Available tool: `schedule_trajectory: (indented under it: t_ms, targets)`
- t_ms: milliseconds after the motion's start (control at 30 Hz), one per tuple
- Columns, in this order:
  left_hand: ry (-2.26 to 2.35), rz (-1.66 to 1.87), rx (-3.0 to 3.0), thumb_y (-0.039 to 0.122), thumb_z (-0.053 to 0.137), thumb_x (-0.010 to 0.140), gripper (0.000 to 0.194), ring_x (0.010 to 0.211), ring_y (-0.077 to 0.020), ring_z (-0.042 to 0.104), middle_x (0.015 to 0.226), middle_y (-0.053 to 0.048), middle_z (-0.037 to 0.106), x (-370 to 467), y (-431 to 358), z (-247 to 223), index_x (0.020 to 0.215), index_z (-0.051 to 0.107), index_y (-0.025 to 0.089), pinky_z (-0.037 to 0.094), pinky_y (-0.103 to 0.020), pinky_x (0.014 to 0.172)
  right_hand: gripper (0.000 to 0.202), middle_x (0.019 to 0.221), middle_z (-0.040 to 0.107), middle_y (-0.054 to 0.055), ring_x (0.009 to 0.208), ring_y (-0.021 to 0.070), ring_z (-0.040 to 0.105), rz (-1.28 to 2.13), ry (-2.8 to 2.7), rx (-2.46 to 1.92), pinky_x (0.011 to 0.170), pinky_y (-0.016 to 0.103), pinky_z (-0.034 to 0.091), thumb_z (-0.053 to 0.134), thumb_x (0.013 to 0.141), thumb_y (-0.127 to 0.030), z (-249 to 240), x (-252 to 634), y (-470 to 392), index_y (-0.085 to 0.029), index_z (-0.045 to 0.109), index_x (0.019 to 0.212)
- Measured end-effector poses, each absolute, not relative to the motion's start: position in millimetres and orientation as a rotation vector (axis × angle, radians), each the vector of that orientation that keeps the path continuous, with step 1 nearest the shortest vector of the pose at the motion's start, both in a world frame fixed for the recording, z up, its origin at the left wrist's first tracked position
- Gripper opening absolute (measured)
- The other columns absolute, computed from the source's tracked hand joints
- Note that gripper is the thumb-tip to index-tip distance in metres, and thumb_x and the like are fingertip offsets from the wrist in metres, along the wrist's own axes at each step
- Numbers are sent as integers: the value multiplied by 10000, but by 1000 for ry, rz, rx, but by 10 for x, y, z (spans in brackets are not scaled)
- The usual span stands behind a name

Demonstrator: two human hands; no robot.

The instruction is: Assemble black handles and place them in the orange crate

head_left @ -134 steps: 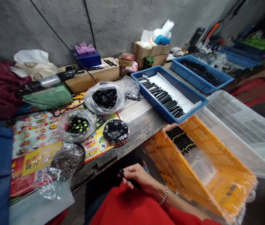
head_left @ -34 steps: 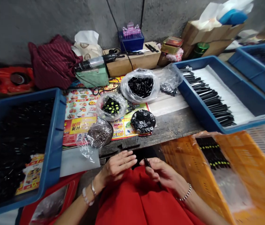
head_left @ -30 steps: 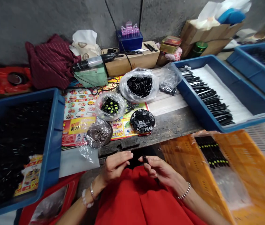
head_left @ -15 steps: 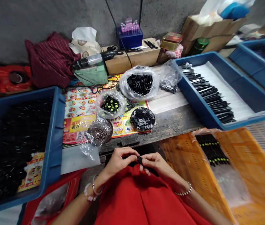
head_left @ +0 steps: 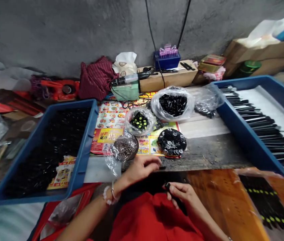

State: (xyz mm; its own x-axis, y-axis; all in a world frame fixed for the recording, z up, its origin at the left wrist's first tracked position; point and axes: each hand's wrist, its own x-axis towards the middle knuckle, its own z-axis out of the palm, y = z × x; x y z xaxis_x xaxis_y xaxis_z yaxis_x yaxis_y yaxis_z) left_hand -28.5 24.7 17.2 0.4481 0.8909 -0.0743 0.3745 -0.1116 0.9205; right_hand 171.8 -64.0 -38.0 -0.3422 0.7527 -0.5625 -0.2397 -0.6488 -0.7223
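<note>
My right hand, in front of the red garment at my lap, pinches a small black piece between thumb and fingers; its exact kind is too small to tell. My left hand reaches over the bench's front edge, its fingers loosely stretched, with nothing visible in them. Closest to it are a round dish of small metal pins or screws in clear plastic and a round pile of flat black pieces with silvery marks. Behind these stand a bag of black-and-lime parts and a bag of glossy black pieces.
On the left, a blue tray holds many dark parts. Another blue tray on the right holds a row of black handle-like pieces. An orange crate stands below it. A handheld tool lies on a green box at the back.
My left hand has left the black piece and moved forward to the bench edge. My right hand keeps the piece near my lap. The view has turned to the left.
</note>
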Motion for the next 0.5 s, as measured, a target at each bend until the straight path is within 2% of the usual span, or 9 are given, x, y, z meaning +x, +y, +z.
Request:
schedule_trajectory:
  t_ms: [67, 133, 233, 333, 500]
  targets:
    - [1337, 807, 1911, 178, 560, 860, 182, 844, -167, 682, 938, -44, 747, -445, 609, 268, 951, 716, 166, 526, -246, 782, 431, 614, 647, 52, 409, 66, 441, 2018, -693, -1267, 407, 188, 309, 762, 705, -527, -360, 1710, -637, -106, 740, 794]
    - [1564, 816, 2088, 185, 512, 894, 224, 942, -197, 673, 1018, -68, 740, -589, 1018, 309, 989, 714, 171, 505, -313, 898, 431, 612, 644, 51, 410, 63, 441, 2010, -670, -1275, 409, 184, 307, 773, 694, -522, -333, 1689, -637, -105, 746, 797]
    - [1640, 753, 2155, 104, 559, 825, 263, 1029, -262, 644, 1078, -120, 724, -694, 1508, 241, 1034, 715, 135, 458, -397, 984, 440, 599, 632, 48, 397, 53, 423, 2012, -611, -1248, 398, 178, 278, 777, 689, -519, -304, 1659, -644, -96, 747, 807]
    - [1644, 644, 2228, 80, 625, 749, 343, 1064, -293, 623, 1115, -116, 714, -692, 1710, 97, 1074, 712, 152, 452, -419, 996, 422, 555, 585, 18, 382, 36, 381, 2054, -472, -1159, 383, 164, 247, 791, 679, -484, -301, 1666, -654, -90, 743, 820]
    - [1660, 578, 2287, 107, 577, 782, 301, 1024, -265, 639, 1082, -82, 727, -706, 1707, -13, 1036, 724, 177, 466, -389, 976, 366, 538, 522, -26, 409, 26, 365, 2142, -109, -1045, 374, 131, 256, 873, 600, -362, -322, 1742, -644, -98, 734, 812]
